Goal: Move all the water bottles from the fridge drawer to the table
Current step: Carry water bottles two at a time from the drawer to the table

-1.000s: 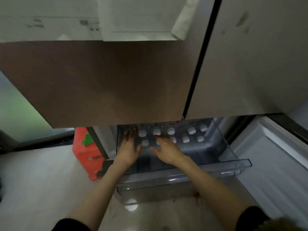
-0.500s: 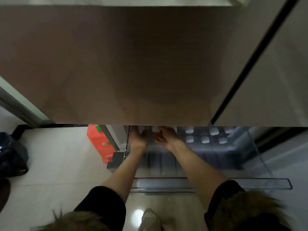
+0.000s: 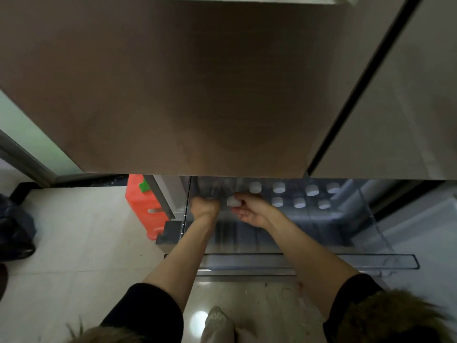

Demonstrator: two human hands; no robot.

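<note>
Reaching down into the pulled-out clear fridge drawer, both bare hands work at its far left end, at about twelve o'clock from the person's shoe. The right hand has its fingers curled round the neck of a water bottle with a white cap, the cap showing just left of the knuckles. The left hand sits at nine o'clock of the right one, close beside it, fingers bent downward onto something below; what it grips is hidden by the hand itself, so I cannot tell whether it holds a bottle.

More water bottles stand upright in the drawer at three o'clock of the right hand, only their white caps plainly visible, arranged in two rows running toward the right. Seven such caps can be counted there.

Above the drawer, at twelve o'clock, the brown fridge door fills most of the view, with a paler second door at two o'clock, a dark gap between them. An orange plastic container with a green cap stands on the pale tiled floor at nine o'clock of the left hand, just beside the fridge's lower corner. A dark bag lies at the far left edge. Black sleeves cover both upper forearms.
</note>
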